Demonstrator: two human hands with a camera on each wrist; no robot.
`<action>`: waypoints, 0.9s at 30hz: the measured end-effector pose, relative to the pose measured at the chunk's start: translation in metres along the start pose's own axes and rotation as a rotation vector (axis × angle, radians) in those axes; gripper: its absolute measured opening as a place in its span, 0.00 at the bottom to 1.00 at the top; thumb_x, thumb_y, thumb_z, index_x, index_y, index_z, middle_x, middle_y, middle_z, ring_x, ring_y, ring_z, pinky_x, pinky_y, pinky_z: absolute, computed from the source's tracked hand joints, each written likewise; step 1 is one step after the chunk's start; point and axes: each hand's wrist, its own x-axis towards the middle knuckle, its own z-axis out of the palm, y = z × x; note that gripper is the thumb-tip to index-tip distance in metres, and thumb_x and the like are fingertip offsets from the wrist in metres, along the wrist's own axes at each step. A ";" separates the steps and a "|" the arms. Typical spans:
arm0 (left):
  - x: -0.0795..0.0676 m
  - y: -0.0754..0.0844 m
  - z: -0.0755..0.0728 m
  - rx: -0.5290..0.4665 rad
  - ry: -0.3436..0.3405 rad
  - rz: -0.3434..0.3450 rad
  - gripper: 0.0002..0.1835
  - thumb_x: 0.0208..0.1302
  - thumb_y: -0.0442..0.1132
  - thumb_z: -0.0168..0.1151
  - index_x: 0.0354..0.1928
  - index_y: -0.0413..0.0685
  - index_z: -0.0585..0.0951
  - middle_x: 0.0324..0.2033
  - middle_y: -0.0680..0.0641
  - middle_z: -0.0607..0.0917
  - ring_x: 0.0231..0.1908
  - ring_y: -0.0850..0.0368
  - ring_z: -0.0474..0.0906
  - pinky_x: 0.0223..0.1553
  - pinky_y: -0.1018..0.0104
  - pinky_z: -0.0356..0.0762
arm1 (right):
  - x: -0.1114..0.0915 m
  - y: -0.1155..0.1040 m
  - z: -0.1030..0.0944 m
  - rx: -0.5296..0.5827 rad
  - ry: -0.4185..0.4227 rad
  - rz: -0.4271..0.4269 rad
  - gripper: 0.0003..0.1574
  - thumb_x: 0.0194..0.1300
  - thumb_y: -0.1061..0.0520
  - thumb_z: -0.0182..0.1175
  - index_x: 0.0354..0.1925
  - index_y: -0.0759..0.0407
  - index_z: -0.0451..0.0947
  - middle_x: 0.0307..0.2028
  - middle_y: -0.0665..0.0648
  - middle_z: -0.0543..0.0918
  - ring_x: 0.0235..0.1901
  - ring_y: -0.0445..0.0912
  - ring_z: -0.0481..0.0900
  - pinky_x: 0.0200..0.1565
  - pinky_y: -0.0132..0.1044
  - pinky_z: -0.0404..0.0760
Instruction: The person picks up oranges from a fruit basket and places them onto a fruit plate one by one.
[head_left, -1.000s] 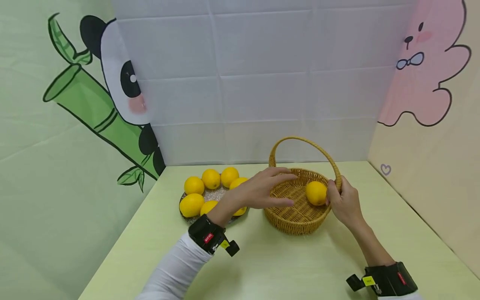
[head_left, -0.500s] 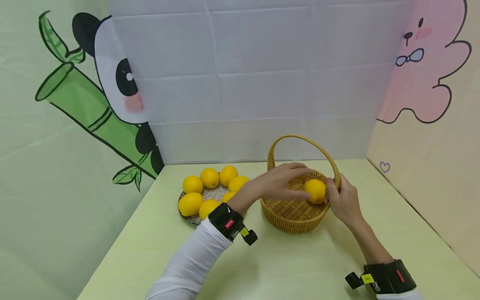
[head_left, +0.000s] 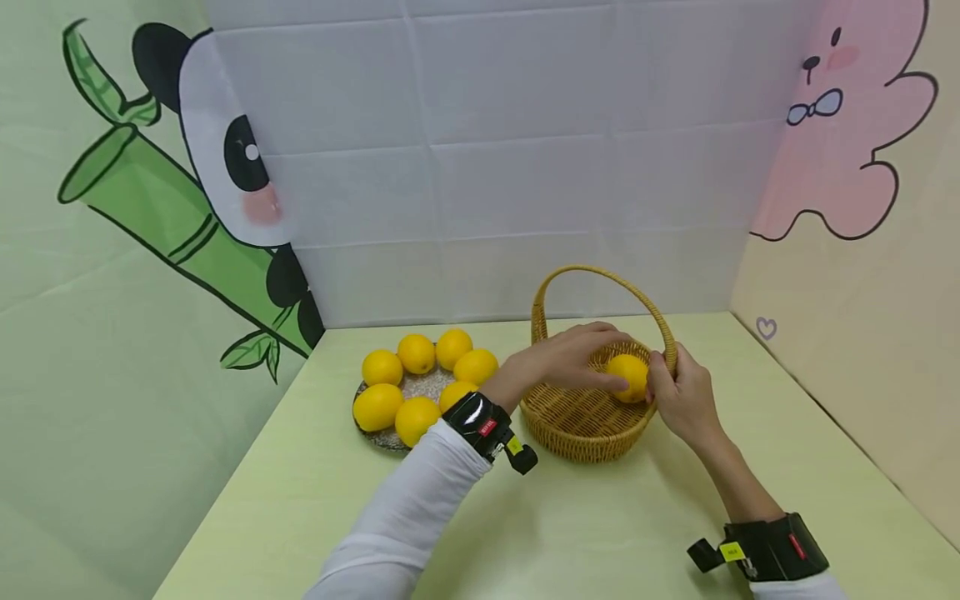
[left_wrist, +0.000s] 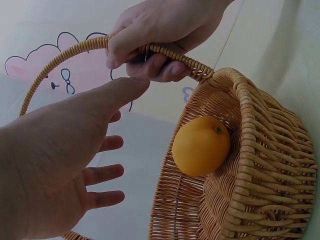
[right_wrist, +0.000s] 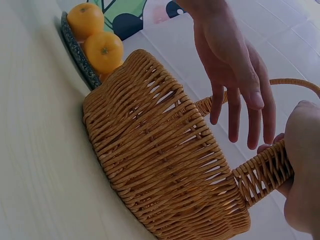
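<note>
A round wicker basket (head_left: 585, 447) stands on the table, with one orange (head_left: 632, 377) inside near its right wall. My right hand (head_left: 684, 396) grips the right end of the basket's arched handle (head_left: 592, 269), fingers curled round it in the left wrist view. Over the basket reaches my left hand (head_left: 573, 358), its fingers extended and spread. In the left wrist view a gap separates those fingers from the orange (left_wrist: 201, 146); nothing is held there. In the right wrist view the basket wall (right_wrist: 155, 150) hides the orange.
Left of the basket, a dark speckled plate (head_left: 426, 383) carries several oranges (head_left: 378, 407), some partly behind the left forearm. A grey-white cloth wall (head_left: 487, 192) rises behind the table (head_left: 585, 542), with printed side walls left and right.
My left hand has moved right, from the basket's left side to above the orange inside, slowing lately. The right hand keeps its grip on the handle. The head view has shifted slightly.
</note>
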 end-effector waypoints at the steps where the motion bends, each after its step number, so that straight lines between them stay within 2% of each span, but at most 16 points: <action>1: 0.001 0.000 0.001 0.001 -0.007 -0.007 0.41 0.67 0.69 0.58 0.79 0.64 0.65 0.73 0.57 0.66 0.68 0.62 0.62 0.69 0.61 0.66 | 0.000 -0.002 0.000 -0.001 -0.001 0.004 0.16 0.79 0.65 0.47 0.31 0.68 0.68 0.16 0.66 0.77 0.12 0.40 0.69 0.10 0.29 0.68; 6: 0.010 0.002 0.007 -0.022 -0.041 -0.035 0.41 0.67 0.67 0.61 0.79 0.65 0.65 0.73 0.57 0.66 0.67 0.62 0.64 0.68 0.61 0.68 | -0.002 -0.007 -0.002 -0.018 -0.003 0.023 0.15 0.80 0.64 0.47 0.32 0.67 0.68 0.16 0.68 0.77 0.12 0.40 0.68 0.10 0.29 0.68; 8: 0.013 0.003 0.010 -0.037 -0.052 -0.039 0.41 0.67 0.66 0.62 0.79 0.65 0.65 0.73 0.57 0.66 0.67 0.62 0.63 0.68 0.61 0.67 | -0.003 -0.002 -0.001 -0.024 0.000 0.027 0.15 0.80 0.63 0.47 0.32 0.67 0.68 0.17 0.68 0.77 0.12 0.41 0.68 0.10 0.29 0.68; 13: 0.019 0.004 0.021 -0.049 -0.086 -0.051 0.41 0.69 0.63 0.61 0.80 0.61 0.64 0.75 0.56 0.64 0.73 0.61 0.54 0.73 0.59 0.59 | -0.006 0.016 0.002 -0.020 -0.001 0.051 0.16 0.81 0.60 0.47 0.33 0.66 0.69 0.17 0.65 0.78 0.12 0.43 0.69 0.10 0.31 0.67; 16: 0.021 0.005 0.025 -0.042 -0.095 -0.060 0.42 0.69 0.63 0.61 0.80 0.60 0.63 0.76 0.57 0.63 0.74 0.61 0.52 0.74 0.59 0.56 | -0.009 0.019 0.003 -0.012 -0.006 0.056 0.17 0.82 0.58 0.47 0.33 0.64 0.69 0.17 0.61 0.78 0.12 0.44 0.70 0.09 0.31 0.68; 23: 0.028 0.012 0.033 -0.072 -0.093 -0.062 0.38 0.69 0.59 0.64 0.78 0.63 0.67 0.74 0.59 0.65 0.69 0.63 0.57 0.69 0.66 0.63 | -0.011 0.013 0.004 -0.017 0.005 0.035 0.18 0.82 0.56 0.47 0.32 0.61 0.69 0.16 0.57 0.78 0.12 0.46 0.71 0.10 0.32 0.68; 27: 0.033 0.016 0.039 -0.050 -0.103 -0.051 0.37 0.69 0.58 0.64 0.78 0.64 0.67 0.73 0.57 0.66 0.67 0.64 0.60 0.67 0.68 0.65 | -0.013 0.009 0.004 -0.031 0.007 0.033 0.18 0.82 0.56 0.47 0.32 0.61 0.69 0.16 0.57 0.78 0.12 0.46 0.72 0.10 0.32 0.69</action>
